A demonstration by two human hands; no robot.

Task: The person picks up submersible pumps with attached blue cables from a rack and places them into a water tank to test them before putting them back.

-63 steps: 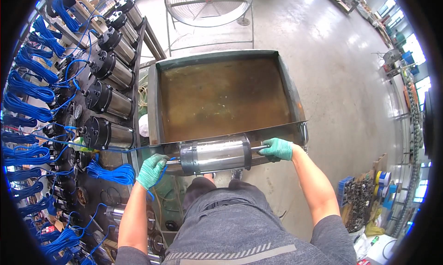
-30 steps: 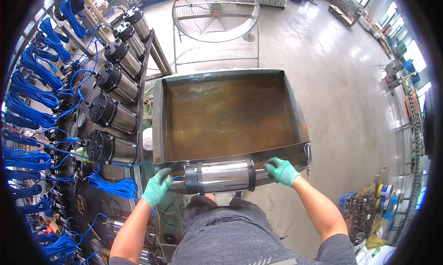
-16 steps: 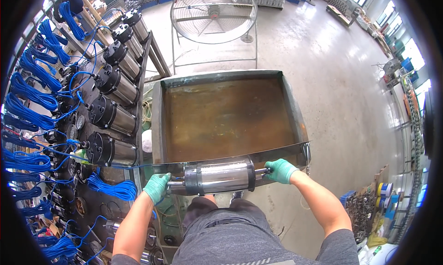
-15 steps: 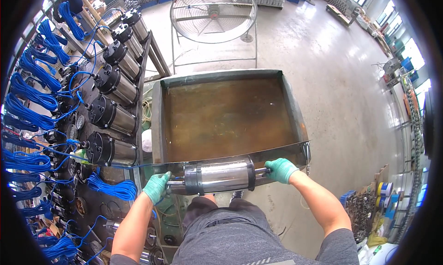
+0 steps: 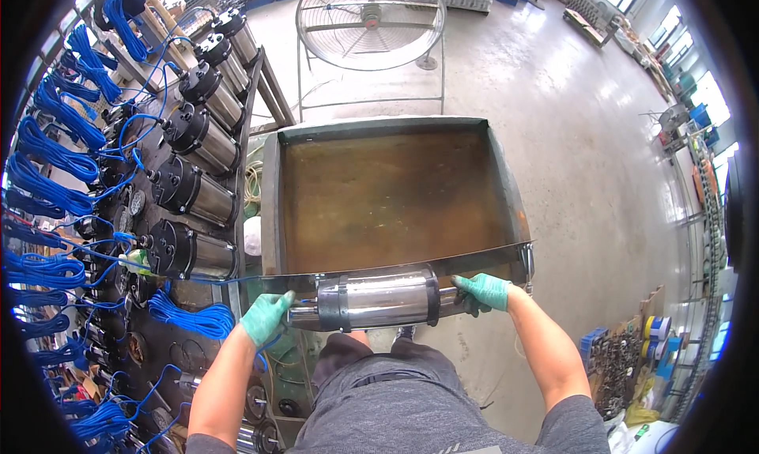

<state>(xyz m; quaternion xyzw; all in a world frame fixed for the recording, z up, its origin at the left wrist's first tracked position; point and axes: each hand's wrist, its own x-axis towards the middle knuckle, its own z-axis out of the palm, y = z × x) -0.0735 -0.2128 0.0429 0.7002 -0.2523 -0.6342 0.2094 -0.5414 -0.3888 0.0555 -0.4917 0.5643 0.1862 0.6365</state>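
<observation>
A shiny steel pump motor [image 5: 383, 299] with black end rings lies crosswise over the near edge of a water tank [image 5: 270, 217]. My left hand [image 5: 266, 318], in a green glove, is closed on the fitting at its left end. On the right, my right hand [image 5: 484, 292], gloved the same way, grips the shaft end, its fingers curled underneath. A blue cable [image 5: 237, 280] runs along the tank's near side toward the motor; where it joins is hidden. Brownish water [image 5: 391, 197] fills the tank.
To the left, a bench holds a row of similar motors [image 5: 194, 189] and several bundles of blue cable [image 5: 190, 316]. A large caged fan [image 5: 370, 27] stands beyond the tank. Metal parts [image 5: 617, 367] and spools [image 5: 658, 326] sit at the lower right.
My right hand has turned, its fingers now curling lower around the shaft end. My left hand has shifted slightly on its end. The motor stays at nearly the same place.
</observation>
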